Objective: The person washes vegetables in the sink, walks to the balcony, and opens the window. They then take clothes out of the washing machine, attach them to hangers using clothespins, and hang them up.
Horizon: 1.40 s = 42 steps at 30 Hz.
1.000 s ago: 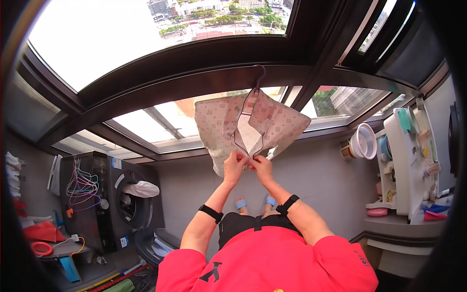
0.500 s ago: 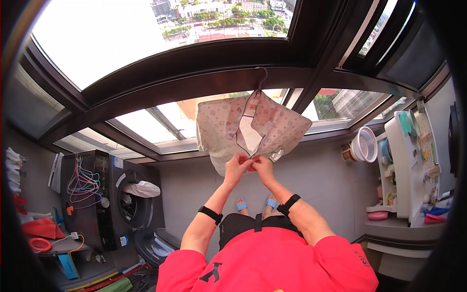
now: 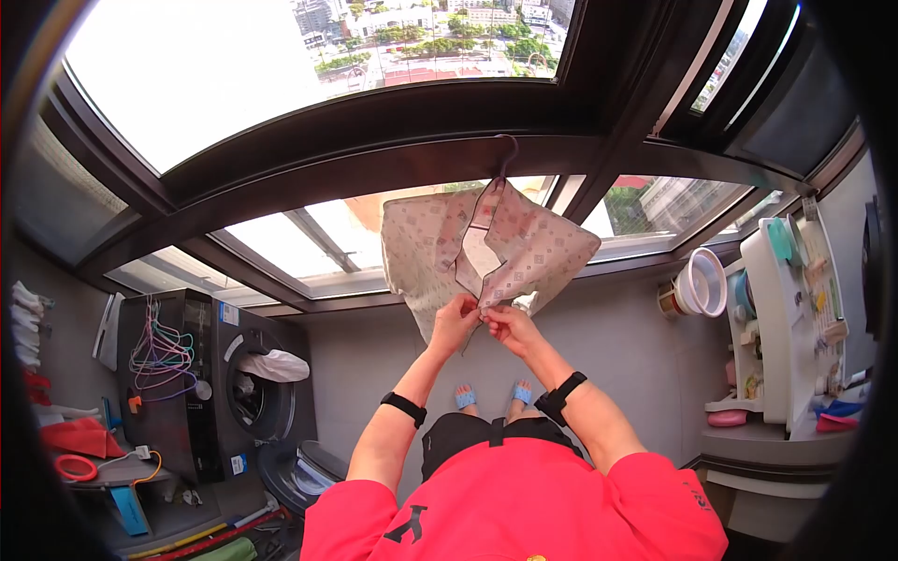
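A pale patterned button-up shirt with dark piping [image 3: 543,241] hangs on a purple hanger [image 3: 508,157], whose hook is up at the dark window frame. Its collar is open in a V. At the bottom of that V, my left hand [image 3: 455,321] pinches the front edge of the shirt. My right hand [image 3: 511,328] is just beside it, thumb and fingertips closed on the other front edge. Any button between the fingertips is too small to make out.
To the left stands a washing machine [image 3: 168,374] with its door open and white cloth [image 3: 274,366] hanging out. Several wire hangers [image 3: 159,351] lie on it. At right are a white bucket [image 3: 702,282] and a white shelf unit [image 3: 762,318]. Windows [image 3: 449,65] fill the front.
My right hand has turned and shifted slightly down and right, its fingers more visible now. The shirt's lower front has shifted, while my left hand stays near the same spot.
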{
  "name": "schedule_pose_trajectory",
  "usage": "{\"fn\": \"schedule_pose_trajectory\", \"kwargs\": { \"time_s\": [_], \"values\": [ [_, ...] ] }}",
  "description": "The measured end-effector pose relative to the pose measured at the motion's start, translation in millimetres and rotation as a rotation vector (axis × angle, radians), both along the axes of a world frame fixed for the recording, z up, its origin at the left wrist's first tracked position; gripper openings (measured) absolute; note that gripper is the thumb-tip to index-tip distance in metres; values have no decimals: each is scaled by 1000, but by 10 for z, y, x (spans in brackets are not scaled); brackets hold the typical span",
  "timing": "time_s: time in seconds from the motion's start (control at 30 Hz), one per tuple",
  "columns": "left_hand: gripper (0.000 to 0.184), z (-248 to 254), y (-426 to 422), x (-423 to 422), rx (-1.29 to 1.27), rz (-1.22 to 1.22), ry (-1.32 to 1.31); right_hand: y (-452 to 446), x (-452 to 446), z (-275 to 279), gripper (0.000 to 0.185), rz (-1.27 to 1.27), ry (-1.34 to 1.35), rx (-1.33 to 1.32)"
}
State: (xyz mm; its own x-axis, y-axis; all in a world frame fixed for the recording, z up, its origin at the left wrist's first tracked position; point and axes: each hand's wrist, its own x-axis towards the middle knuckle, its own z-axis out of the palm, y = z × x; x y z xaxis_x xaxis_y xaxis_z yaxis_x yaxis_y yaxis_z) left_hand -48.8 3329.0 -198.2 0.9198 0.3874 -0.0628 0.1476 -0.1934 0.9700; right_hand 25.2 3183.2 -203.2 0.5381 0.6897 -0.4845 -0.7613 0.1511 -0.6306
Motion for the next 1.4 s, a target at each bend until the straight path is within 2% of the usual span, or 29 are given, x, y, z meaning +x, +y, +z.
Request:
{"fn": "schedule_pose_trajectory", "kwargs": {
  "time_s": [0.07, 0.17, 0.27, 0.47, 0.53, 0.63, 0.7, 0.8, 0.9, 1.03, 1.13, 1.17, 1.23, 1.33, 1.37, 1.4],
  "values": [
    [28, -49, -21, 17, 104, 12, -17, 3, 7, 3, 13, 15, 21, 11],
    [32, -159, 23, -29, 326, -22, 149, 8, 81, -47, 17, 186, -342, -474],
    [33, -599, 158, -209, 569, 8, 233, -56, 127, -27, 22, 154, -835, -628],
    [34, -662, 456, -737, 332, -55, 412, -160, 315, 592, 23, 144, -958, -526],
    [33, -688, 518, -951, 316, 10, 415, -138, 402, 796, 21, 154, -1035, -522],
    [33, -723, 548, -1322, 259, 166, 440, -52, 516, 816, 20, 189, -998, -511],
    [33, -783, 504, -1709, 205, 293, 484, -17, 533, 586, 20, 278, -1022, -522],
    [34, -1083, 308, -2411, 133, 512, 583, 62, 387, 51, 21, 621, -1024, -557],
    [33, -1349, -189, -3283, 83, 731, 775, 207, 198, -608, 21, 1051, -996, -509],
    [33, -1662, -1284, -4402, -200, 1018, 1008, 634, -372, -1033, 21, 1352, -1067, -430],
    [34, -1984, -2250, -5057, -446, 1072, 1251, 1017, -864, -1093, 21, 1490, -1201, -368],
    [34, -2118, -2544, -5243, -568, 990, 1306, 1136, -1031, -1092, 21, 1550, -1203, -341],
    [35, -2253, -3059, -5476, -261, 631, 1385, 1414, -1354, -1066, 22, 1666, -1206, -288],
    [31, -1992, -3251, -5451, -849, 1150, 1214, 1893, -1758, -1187, 21, 1774, -1202, -271],
    [30, -1947, -3202, -5481, -997, 1304, 1127, 2073, -1917, -1257, 20, 1762, -1128, -310],
    [30, -1938, -3112, -5566, -1011, 1359, 1039, 2241, -2027, -1397, 20, 1748, -1056, -354]
  ]
}}
